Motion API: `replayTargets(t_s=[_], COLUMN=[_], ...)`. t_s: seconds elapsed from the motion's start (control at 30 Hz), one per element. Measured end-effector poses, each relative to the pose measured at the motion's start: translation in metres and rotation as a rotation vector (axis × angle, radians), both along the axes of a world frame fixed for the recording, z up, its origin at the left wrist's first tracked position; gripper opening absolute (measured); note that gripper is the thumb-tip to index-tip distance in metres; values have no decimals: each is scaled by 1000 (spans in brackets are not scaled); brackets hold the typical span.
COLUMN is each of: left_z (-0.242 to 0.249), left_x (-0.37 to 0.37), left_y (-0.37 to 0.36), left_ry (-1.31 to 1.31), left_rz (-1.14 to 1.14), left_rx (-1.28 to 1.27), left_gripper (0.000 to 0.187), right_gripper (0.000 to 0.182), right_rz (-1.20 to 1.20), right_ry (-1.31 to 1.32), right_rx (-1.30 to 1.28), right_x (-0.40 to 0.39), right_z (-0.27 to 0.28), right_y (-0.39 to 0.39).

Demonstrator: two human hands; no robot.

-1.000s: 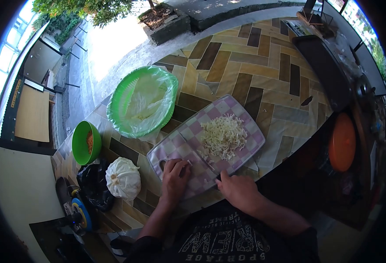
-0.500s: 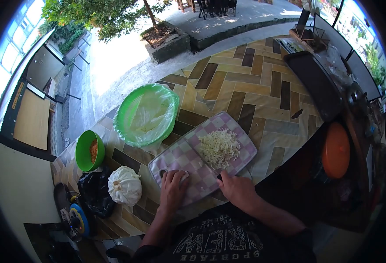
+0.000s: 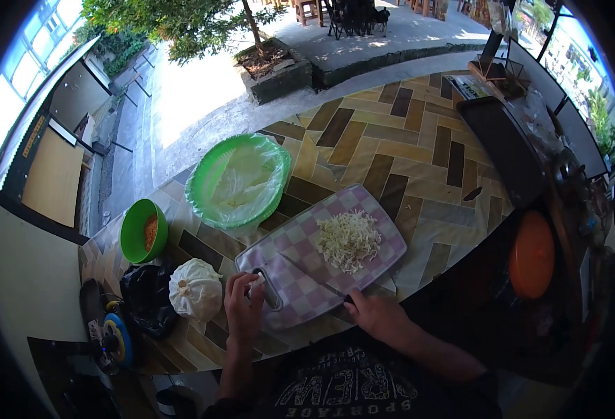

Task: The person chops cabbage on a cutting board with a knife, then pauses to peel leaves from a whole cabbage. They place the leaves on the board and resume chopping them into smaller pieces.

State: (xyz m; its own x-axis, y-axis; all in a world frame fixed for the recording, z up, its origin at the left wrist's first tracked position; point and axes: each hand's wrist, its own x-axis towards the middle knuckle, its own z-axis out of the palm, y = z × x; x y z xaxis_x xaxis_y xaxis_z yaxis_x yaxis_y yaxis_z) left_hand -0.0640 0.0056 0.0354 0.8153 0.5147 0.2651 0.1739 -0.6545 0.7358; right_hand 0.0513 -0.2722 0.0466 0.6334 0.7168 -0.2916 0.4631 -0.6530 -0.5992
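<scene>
My right hand is closed on the black handle of a knife, whose blade lies low across the cutting board, pointing up and left. My left hand is at the board's left end, its fingers pinching a small white piece, probably cabbage. The pink-and-white checkered cutting board has a handle opening on its left. A heap of shredded cabbage covers the board's right half. Just left of my left hand sits a whole pale cabbage.
Behind the board stands a green basin lined with clear plastic. A green bowl with orange-brown contents is at left, near a black plastic bag. A dark tray and an orange lid-like object are at right.
My left hand has moved left and lifted off the board with the small white piece. The knife blade has turned away from the shreds to point left.
</scene>
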Motion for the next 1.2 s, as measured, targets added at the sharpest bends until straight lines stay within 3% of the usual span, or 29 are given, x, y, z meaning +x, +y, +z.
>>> replayTargets(t_s=[0.1,0.2,0.3,0.4,0.53,0.7,0.83,0.93,0.97,1.07,1.1,1.2], left_z=[-8,-11,-13,-17,-21,-14,-15,-6,-2,9,8,21], left_x=[1,5,11,17,28,49,54,47,47,61,67,76], left_y=[-14,-27,-33,-34,-40,-45,-49,-49,-49,-53,-53,-58], left_ry=[12,22,46,75,102,126,77,-77,-72,103,123,387], left_rz=[-69,-115,-121,-143,-152,-199,-166,-240,-345,-657,-745,-841], left_rx=[-86,-66,-51,-29,-54,69,241,232,247,363,434,433], left_gripper=[20,20,23,24,25,26,25,31,46,57,74,82], right_gripper=[31,31,28,28,27,30,33,34,34,35,35,36], right_rz=[-124,-124,-28,-58,-133,-135,-119,-117,-113,-111,-115,-115], right_ry=[-100,-49,-67,-114,-93,116,-62,-119,-121,-194,-230,-337], right_rx=[-14,55,137,29,69,277,200,83,76,61,56,30], right_x=[23,28,20,19,26,22,14,14,15,17,17,16], right_z=[6,20,0,-10,3,2,-1,13,15,15,15,18], right_y=[0,2,4,10,7,7,14,13,12,8,6,-2])
